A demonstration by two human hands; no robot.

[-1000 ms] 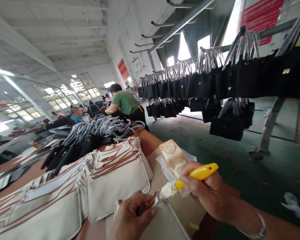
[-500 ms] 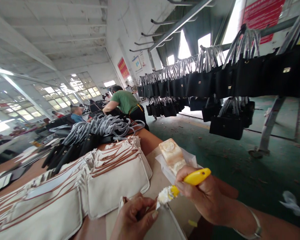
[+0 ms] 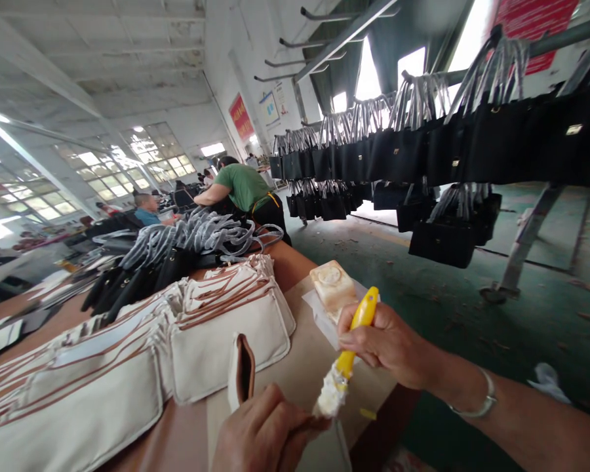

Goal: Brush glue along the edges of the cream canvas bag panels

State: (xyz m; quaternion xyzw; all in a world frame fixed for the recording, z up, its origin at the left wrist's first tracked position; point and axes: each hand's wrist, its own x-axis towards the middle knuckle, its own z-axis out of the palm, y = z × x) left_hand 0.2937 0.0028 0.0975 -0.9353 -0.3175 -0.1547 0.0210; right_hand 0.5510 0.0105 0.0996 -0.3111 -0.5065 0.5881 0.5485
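Observation:
My right hand (image 3: 383,341) is closed round the yellow handle of a brush (image 3: 361,321), which points downward. Thick white paste, probably glue, cakes its bristles, and they touch the brown edge of a cream bag piece (image 3: 243,370). At the bottom middle, my left hand (image 3: 270,429) grips that piece, whose brown-lined opening gapes beside the fingers. Part of the piece is hidden behind the hand. Just beyond my right hand stands a stained, pale container (image 3: 332,285) on a white sheet.
Stacked cream bag pieces with brown edges (image 3: 231,331) fill the table's left side. Behind them lie black bags with grey wrapped handles (image 3: 191,236). A person in a green shirt (image 3: 246,190) bends over the far end. Black handbags (image 3: 398,164) hang from a wheeled rack at right.
My right hand has turned the brush from nearly level to steeply downward, its bristles moving lower. My left hand has shifted down slightly, and the bag piece's opening now stands up in view.

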